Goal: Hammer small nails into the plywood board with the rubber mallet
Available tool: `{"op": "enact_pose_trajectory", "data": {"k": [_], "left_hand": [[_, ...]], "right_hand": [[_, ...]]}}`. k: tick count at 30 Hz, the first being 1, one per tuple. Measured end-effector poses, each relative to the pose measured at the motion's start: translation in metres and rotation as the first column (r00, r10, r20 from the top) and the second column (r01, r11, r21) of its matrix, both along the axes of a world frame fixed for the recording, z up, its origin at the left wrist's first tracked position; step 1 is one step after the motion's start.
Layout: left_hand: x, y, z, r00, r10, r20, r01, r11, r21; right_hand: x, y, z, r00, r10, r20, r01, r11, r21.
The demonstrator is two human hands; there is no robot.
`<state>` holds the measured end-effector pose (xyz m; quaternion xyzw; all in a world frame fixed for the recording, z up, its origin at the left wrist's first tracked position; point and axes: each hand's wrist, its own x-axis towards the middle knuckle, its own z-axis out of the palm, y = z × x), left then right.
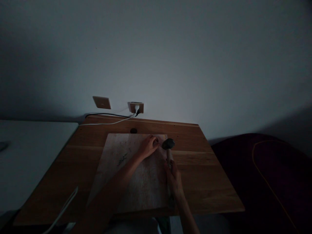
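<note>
My right hand (174, 177) is wrapped round the light handle of a mallet (168, 144), its dark head raised at the board's right edge. On the far right part of a pale wooden board (136, 188), my left hand (148, 146) has its fingers closed in a pinch. Whatever is between those fingers is too small and dark to make out. A small heap of thin dark pieces, which look like nails (122, 159), lies on the board left of my left hand. Several tiny dark spots show near the board's far edge.
The board lies on a brown wooden table (202, 182) against a wall. A wall socket (136, 107) holds plugs, with a white cable (104, 123) and a black cable running left. A white surface (31, 156) adjoins on the left; a dark rounded item (243, 169) stands right.
</note>
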<state>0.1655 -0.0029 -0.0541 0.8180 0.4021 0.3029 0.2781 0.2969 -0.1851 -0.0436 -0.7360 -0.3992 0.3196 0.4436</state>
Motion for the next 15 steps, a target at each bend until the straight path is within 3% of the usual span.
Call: {"op": "enact_pose_trajectory", "data": {"k": [15], "left_hand": [[-0.0010,-0.0010,0.0024,1.000,-0.013,-0.005,0.013,1.000,-0.009]], "right_hand": [[-0.0005,0.0002,0.0053,1.000,0.005,-0.008,-0.005,1.000,0.010]]}}
